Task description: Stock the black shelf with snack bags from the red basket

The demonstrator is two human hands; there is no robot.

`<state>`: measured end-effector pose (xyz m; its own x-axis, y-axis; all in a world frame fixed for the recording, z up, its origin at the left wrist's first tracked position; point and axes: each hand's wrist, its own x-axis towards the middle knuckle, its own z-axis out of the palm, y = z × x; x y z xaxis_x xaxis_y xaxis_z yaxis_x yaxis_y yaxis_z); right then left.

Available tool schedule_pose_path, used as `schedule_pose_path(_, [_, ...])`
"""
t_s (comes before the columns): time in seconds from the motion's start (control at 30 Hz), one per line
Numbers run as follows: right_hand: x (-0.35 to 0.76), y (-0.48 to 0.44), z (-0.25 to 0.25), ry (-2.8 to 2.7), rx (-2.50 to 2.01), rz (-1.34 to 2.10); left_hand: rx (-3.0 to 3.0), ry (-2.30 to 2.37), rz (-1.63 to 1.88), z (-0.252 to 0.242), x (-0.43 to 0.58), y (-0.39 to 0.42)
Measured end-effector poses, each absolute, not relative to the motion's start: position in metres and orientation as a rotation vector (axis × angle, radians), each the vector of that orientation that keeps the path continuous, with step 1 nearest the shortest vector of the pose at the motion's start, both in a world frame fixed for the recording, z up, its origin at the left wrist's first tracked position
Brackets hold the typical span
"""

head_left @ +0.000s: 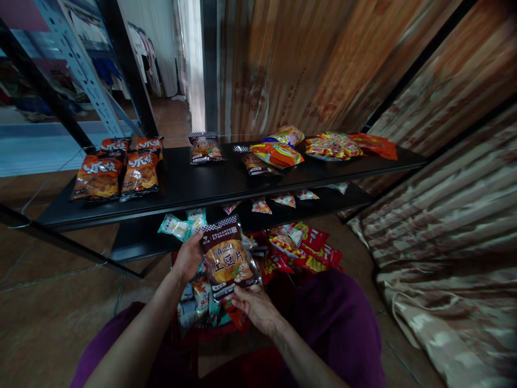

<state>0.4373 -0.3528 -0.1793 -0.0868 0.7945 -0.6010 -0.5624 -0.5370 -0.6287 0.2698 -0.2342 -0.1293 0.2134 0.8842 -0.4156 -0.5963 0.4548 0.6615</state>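
A brown bag of potato chips [228, 258] with a checkered top edge is held up between my two hands. My left hand [189, 256] is closed on its upper left edge. At the lower right corner, my right hand [254, 307] pinches the bag with thumb and fingers. Below it stands a red basket [183, 338] full of snack packets, partly hidden by the bag and my arms. On the upper black shelf [177, 172], a similar brown chip bag [205, 148] stands alone, and another brown bag [256, 164] lies partly under an orange packet [277, 153].
Orange snack bags [99, 172] stand in two rows at the shelf's left end. Yellow and red packets [333, 146] lie toward its right. Small packets [285, 200] rest on the lower shelf [137, 240]. Red packets [315, 242] are heaped right of the basket. A patterned curtain [444, 215] hangs at right.
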Motion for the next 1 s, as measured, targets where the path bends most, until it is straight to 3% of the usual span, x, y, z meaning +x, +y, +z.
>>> schedule_pose_path(0.7, [0.442,-0.348,-0.172,-0.172,-1.147,1.733,0.559,0.692,0.814,-0.134,0.275,-0.253])
schedule_pose_path(1.0, [0.440,-0.347,-0.167,-0.161,-1.158,1.694,0.499,0.747,0.887,-0.138,0.282,-0.256])
